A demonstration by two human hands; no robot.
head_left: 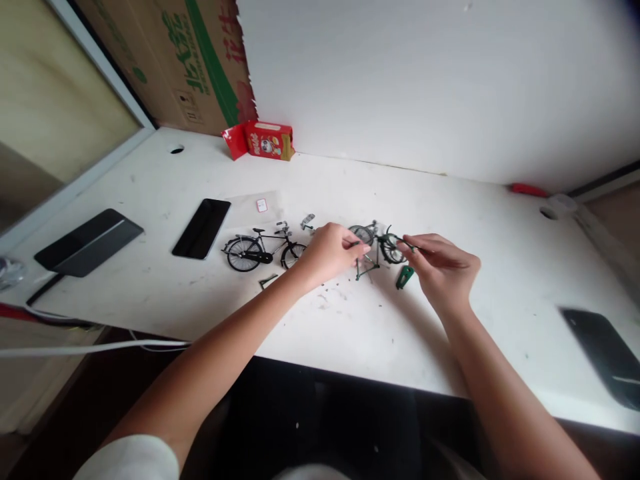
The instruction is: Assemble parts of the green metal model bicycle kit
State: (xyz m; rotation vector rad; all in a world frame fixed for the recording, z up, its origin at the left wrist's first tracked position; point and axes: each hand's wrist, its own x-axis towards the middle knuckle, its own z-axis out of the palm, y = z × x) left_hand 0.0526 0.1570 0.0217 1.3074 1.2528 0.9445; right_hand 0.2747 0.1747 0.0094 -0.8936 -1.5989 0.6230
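Observation:
My left hand (330, 252) pinches a small green model bicycle frame (369, 272) by one end, thumb and fingertips together. To its right, my right hand (443, 267) is closed on a thin dark part whose kind I cannot make out, held close to a model bicycle wheel (393, 251). Another small wheel (363, 234) lies behind the frame. Below my right fingertips sits a green chain-guard-like piece (405, 277). An assembled black model bicycle (260, 250) is left of my left hand, its front partly hidden by my arm.
Near the black bicycle lie a phone (202, 229), a clear plastic bag (250, 208), a small grey piece (307, 220) and a green bracket (269, 281). Tiny bits dot the white table (325, 360). A red box (270, 141) stands at the back; a dark device (603, 353) is far right.

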